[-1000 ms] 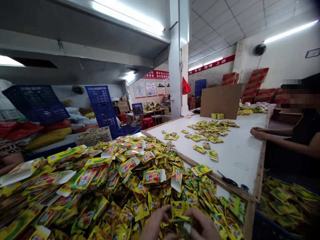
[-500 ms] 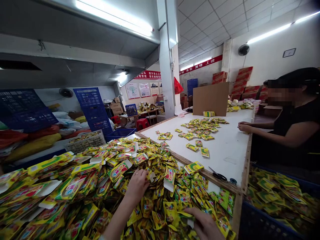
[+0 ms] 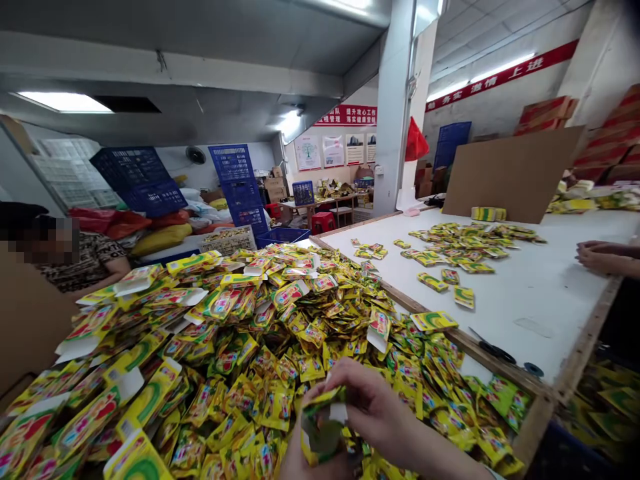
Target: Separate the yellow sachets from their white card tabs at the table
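Note:
Low in the middle of the view, my left hand is wrapped round a small yellow-green carton. The carton's open end faces me, with a white flap at its side and a dark inside. My right hand is closed over its upper right edge, fingers bent at the rim. Whether the right fingers also hold a packet is hidden. Below and around both hands spreads a heap of small yellow sachets. Flattened yellow cartons with white flaps lie on the heap's left side.
A white table with a wooden edge stands at the right, bearing filled packs, scissors and a cardboard sheet. Another person's hands are at its far right. One more person sits at the left. Blue crates stand behind.
My view has turned left, and a person has appeared at the left. My left hand has come back from the heap to join my right hand at the carton.

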A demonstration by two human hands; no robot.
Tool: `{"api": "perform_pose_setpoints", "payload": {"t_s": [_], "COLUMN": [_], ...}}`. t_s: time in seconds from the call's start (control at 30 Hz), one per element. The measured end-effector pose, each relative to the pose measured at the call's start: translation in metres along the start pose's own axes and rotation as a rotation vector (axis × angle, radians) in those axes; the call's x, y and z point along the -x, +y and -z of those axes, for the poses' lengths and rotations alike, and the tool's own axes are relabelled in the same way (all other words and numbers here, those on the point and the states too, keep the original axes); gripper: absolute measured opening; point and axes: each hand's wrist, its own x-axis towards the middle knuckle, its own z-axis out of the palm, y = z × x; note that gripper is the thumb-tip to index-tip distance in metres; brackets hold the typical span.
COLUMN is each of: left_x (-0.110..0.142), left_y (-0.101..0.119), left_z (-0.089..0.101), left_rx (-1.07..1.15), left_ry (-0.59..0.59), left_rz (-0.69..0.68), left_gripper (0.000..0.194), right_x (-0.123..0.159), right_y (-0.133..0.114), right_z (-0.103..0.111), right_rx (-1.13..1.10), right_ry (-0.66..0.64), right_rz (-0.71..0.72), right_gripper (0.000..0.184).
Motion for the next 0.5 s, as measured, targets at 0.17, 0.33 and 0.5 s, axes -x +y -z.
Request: {"api": "perform_pose_setpoints", "payload": {"t_s": [0.17, 0.33, 0.5], "left_x": [0.004, -0.008, -0.008], "left_y": [0.007, -0.011, -0.025], "left_z": [0.006, 0.014, 0.006], "left_rx": [-0.161, -0.288, -0.274], "left_ry": [-0.12, 0.024, -0.02], "left_rz": [-0.057, -0.008, 0.006], "left_gripper": [0.101, 0.066, 0.044], "right_x": [0.002, 0.012, 0.03], "right_y": [-0.019, -0.031, 0.007], "right_z": [0.002, 0.011, 0.015], "right_rx": [0.397, 0.472, 0.356], "right_ry": [-0.338, -0.538, -0.399], "right_rz": [0.043, 0.048, 0.098], "right_gripper": [0.042, 0.044, 0.015]}}
